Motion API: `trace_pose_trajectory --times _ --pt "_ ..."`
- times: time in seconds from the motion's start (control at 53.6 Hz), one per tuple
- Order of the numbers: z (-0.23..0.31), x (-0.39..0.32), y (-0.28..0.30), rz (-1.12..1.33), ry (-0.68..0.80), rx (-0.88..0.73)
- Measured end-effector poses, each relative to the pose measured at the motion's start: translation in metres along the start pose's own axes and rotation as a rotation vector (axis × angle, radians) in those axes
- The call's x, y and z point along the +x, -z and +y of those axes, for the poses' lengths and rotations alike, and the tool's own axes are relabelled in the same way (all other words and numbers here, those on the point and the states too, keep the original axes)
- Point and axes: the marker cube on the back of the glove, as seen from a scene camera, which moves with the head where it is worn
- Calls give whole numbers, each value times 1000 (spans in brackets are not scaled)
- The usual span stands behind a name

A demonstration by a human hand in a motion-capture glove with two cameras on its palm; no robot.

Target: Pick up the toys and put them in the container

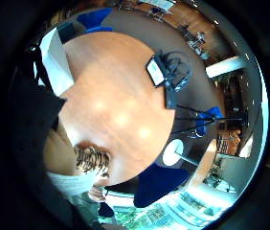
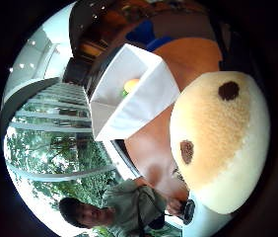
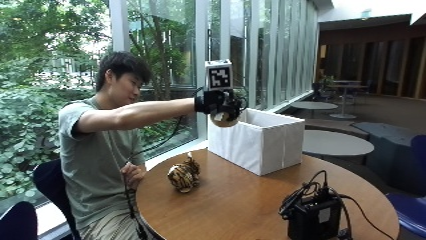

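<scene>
Tan spotted plush toy [image 3: 223, 119] gripped in gloved right hand [image 3: 214, 102], orientation unclear.

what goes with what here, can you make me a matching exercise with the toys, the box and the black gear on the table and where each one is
Things:
1. spotted plush toy
2. striped tiger toy
3. white box
4. black device

Places:
a. lying on the table near the person
b. standing at the window-side edge of the table
c. held in the gloved right hand above the box's edge
d. on the table's near edge, with cables on top

Pairs: 1-c, 2-a, 3-b, 4-d
</scene>
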Motion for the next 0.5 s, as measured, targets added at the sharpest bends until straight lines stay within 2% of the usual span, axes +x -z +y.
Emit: trace_pose_trajectory --times 0.149,0.242,0.336,0.429,0.504 --pt "5 -38 10 132 92 34" --pt "-1 -44 29 -55 51 48" --pt "-6 -55 35 -19 72 65" --pt "-20 -64 49 -51 -90 96" --pt "-24 -72 55 -70 -48 96"
